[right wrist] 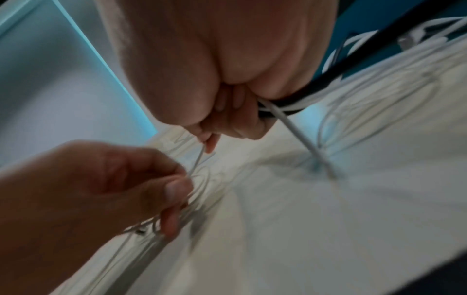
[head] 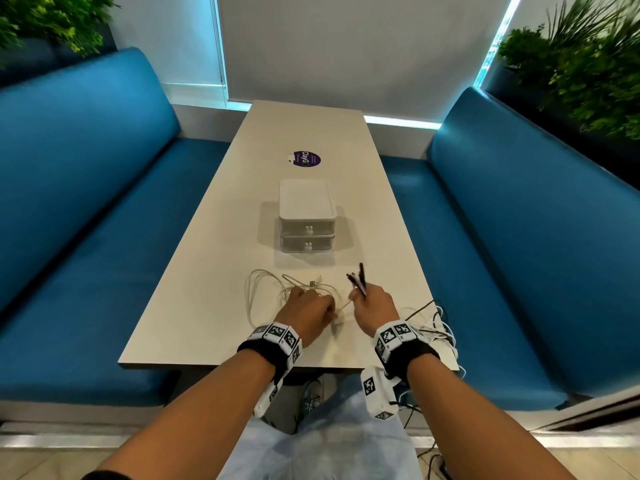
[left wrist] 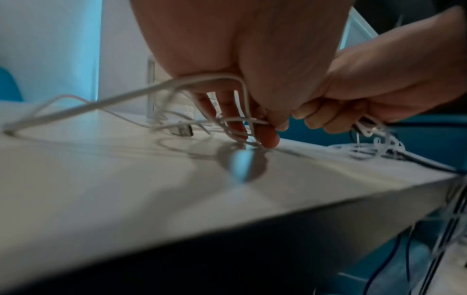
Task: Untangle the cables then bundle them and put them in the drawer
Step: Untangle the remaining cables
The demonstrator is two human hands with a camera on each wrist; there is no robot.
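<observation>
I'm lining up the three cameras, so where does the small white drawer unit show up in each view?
Head: drawer unit sits mid-table, beyond both hands.
Left wrist: blurred, pale, behind the left hand and white cable.
Right wrist: not in it.
Shared landmark: the white cable the left hand pinches.

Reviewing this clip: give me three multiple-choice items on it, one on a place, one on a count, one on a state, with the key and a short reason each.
1. Where does the drawer unit stand?
A. on the table, beyond the hands
B. on the left bench
C. on the floor

2. How many drawers does it have?
A. one
B. two
C. four

3. What is the right hand doing?
A. lying flat on the table
B. gripping black cable ends and pinching a white cable
C. pulling a drawer handle

Key:
1 A, it sits mid-table past the white cable.
2 B, two stacked fronts, each with a knob.
3 B, black cable ends stick up from its fist.
</observation>
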